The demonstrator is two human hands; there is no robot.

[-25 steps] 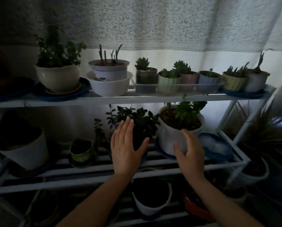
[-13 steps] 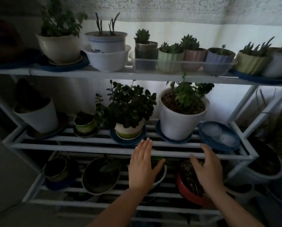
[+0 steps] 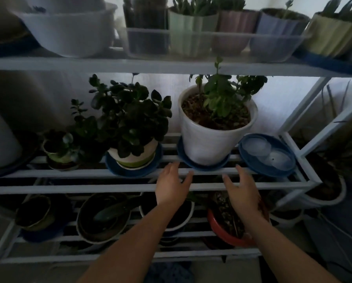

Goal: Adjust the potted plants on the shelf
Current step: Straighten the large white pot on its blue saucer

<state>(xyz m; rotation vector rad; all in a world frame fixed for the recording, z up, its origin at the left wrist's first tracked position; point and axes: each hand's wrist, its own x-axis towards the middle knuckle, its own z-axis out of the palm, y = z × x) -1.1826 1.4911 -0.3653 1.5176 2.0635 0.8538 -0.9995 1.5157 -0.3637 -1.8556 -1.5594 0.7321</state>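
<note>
Both hands — left hand (image 3: 172, 185), right hand (image 3: 242, 190) — are held open and empty before the white pot (image 3: 212, 139); it probably must be gripped next.

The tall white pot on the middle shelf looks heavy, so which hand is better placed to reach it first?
Neither clearly: left hand and right hand hang open below either side of the white pot.

A pale curtain (image 3: 48, 94) hangs behind the rack, lit from behind and brightest toward the right. Low in the foreground a crumpled blue cloth (image 3: 169, 272) lies on the light floor (image 3: 28, 272), below the bottom rail.
</note>
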